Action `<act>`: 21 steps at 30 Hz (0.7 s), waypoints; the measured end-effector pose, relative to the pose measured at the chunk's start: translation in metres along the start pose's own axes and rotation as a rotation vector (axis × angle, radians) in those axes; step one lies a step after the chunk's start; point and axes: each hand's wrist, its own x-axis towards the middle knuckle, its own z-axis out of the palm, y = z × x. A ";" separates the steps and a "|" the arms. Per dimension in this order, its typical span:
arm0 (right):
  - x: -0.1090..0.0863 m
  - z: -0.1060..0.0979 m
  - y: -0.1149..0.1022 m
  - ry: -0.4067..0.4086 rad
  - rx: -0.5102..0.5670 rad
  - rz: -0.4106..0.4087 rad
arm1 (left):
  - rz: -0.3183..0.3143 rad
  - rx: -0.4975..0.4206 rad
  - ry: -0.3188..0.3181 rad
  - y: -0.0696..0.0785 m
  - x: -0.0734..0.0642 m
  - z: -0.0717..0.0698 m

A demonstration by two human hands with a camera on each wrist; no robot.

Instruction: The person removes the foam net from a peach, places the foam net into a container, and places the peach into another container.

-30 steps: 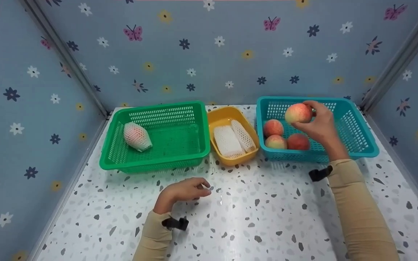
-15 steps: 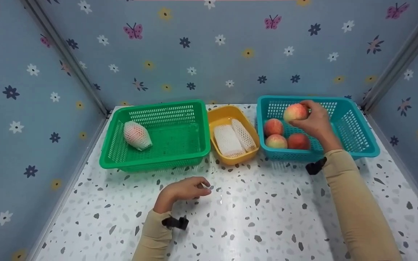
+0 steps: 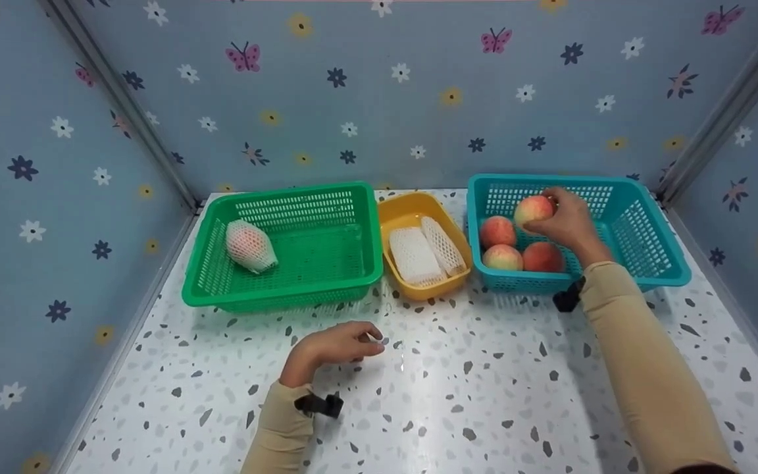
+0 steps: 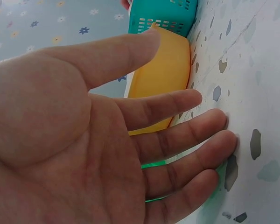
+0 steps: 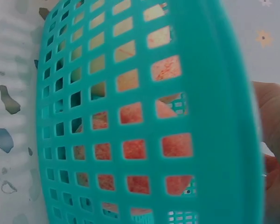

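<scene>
My right hand point(image 3: 568, 220) grips a red and yellow peach point(image 3: 533, 212) between thumb and fingers, inside the teal basket point(image 3: 656, 245). Close by in that basket lie a red peach point(image 3: 497, 232), a yellowish peach point(image 3: 503, 257) and a darker red peach point(image 3: 543, 257). The basket's wall fills most of the right wrist view and hides the held peach's grip there. Over the speckled table, in front of the green basket, my left hand point(image 3: 336, 343) holds nothing. In the left wrist view its palm shows with the fingers point(image 4: 191, 135) loosely extended.
At the left, the green basket point(image 3: 280, 295) contains a peach in a white foam net point(image 3: 249, 247). Between the two baskets stands a yellow bin point(image 3: 422, 289) with folded white foam nets point(image 3: 415, 255) in it. Flowered walls point(image 3: 379, 131) enclose the table at the back and sides.
My right hand has lowered slightly with the peach, bringing it nearer the other peaches. The left hand stays where it was.
</scene>
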 end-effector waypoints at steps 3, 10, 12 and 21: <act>0.003 0.001 0.004 -0.017 -0.011 0.016 | -0.006 0.000 0.002 -0.001 0.002 0.001; 0.006 0.003 0.010 -0.042 -0.034 0.042 | 0.004 0.003 0.007 0.000 0.001 0.001; 0.006 0.004 0.011 -0.046 -0.045 0.051 | 0.012 0.003 0.008 0.000 0.001 0.002; 0.007 0.006 0.015 -0.064 -0.055 0.061 | -0.002 0.004 0.010 0.001 -0.001 0.000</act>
